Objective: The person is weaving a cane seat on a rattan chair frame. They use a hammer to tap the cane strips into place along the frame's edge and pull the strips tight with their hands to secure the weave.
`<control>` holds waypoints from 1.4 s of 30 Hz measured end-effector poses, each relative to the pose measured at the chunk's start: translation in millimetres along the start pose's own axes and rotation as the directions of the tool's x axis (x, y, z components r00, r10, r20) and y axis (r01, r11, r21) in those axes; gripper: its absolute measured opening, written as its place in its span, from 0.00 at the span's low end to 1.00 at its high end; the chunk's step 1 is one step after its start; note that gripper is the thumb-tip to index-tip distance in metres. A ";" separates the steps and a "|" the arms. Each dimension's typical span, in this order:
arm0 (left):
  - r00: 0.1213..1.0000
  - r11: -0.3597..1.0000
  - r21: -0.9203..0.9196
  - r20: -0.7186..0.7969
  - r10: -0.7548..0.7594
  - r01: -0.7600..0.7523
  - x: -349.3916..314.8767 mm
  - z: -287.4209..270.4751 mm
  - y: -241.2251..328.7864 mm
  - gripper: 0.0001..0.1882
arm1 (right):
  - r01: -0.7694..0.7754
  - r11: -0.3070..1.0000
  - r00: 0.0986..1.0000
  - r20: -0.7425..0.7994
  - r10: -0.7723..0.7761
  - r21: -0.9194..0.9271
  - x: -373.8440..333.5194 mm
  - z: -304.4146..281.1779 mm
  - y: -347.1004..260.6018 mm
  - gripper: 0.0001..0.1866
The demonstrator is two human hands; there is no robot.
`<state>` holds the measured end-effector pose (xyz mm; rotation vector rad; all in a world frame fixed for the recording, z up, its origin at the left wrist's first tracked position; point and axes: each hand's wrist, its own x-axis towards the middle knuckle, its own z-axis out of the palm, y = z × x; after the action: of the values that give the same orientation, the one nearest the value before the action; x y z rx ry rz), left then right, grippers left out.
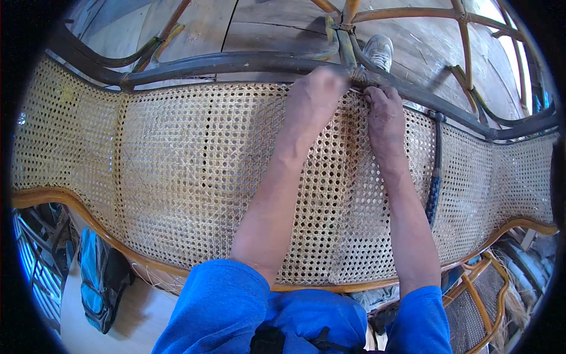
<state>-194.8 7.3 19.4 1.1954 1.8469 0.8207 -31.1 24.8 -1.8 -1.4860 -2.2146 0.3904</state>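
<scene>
A long panel of woven cane webbing (171, 159) stretches across the view in front of me, along a dark rattan rail (236, 61) at its far edge. My left hand (318, 94) is closed in a fist at this edge, its knuckles blurred; whatever it grips is hidden. Just to its right, my right hand (386, 109) has its fingers curled and pinched against the rail and the webbing's edge. What they hold is too small to make out. Between the hands is a bound joint (364, 76) on the rail. Brownish staining marks the webbing below it.
A dark hammer-like tool (435, 171) with a blue wrapped handle lies on the webbing, right of my right arm. An orange-brown rattan rail (159, 266) edges the near side. Rattan poles (407, 15) stand beyond. A blue-and-black bag (97, 283) lies lower left; a shoe (378, 52) shows beyond the rail.
</scene>
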 end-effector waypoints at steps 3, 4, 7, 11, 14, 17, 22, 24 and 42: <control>0.999 1.000 -0.022 0.043 0.006 -0.005 -0.5 -2.9 1.2 0.14 | 0.005 1.000 1.000 0.004 -0.005 0.030 -0.2 2.1 8.6 0.12; 0.998 1.000 -0.031 0.061 0.006 -0.004 -0.7 -4.4 1.7 0.14 | 0.009 0.999 1.000 0.007 -0.010 0.041 0.4 2.5 10.6 0.12; 0.998 0.999 -0.033 0.056 0.005 -0.003 0.3 -3.5 -0.8 0.15 | -0.015 0.998 1.000 0.012 0.015 0.061 0.4 4.9 14.2 0.11; 0.999 0.999 -0.049 0.050 0.013 -0.011 2.1 -0.7 -3.1 0.15 | -0.048 0.996 0.999 -0.005 0.048 0.071 0.5 10.9 20.0 0.10; 0.999 0.997 -0.066 0.029 0.038 -0.036 2.3 0.6 -8.7 0.15 | -0.037 0.994 0.999 0.016 0.036 0.107 0.9 8.0 14.9 0.10; 0.993 0.992 -0.085 0.062 0.100 -0.094 3.1 -1.2 -6.8 0.15 | -0.040 0.976 0.998 -0.028 0.047 0.216 -0.2 9.0 17.1 0.10; 0.987 0.980 -0.120 -0.007 0.160 -0.159 3.3 2.9 -13.4 0.16 | -0.019 0.992 1.000 -0.009 0.021 0.124 -0.9 6.0 11.7 0.11; 0.988 0.983 -0.106 -0.014 0.151 -0.152 3.1 5.9 -15.2 0.15 | -0.005 0.981 1.000 -0.013 0.008 0.192 0.3 6.3 11.1 0.11; 0.993 0.987 -0.108 -0.013 0.120 -0.120 8.0 8.2 -15.9 0.14 | 0.061 0.996 0.997 0.046 -0.058 -0.064 6.0 2.3 6.7 0.09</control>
<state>-196.7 10.0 0.1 1.2452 1.7256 0.9805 -28.8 33.0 -5.7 -1.4541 -2.3211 0.3381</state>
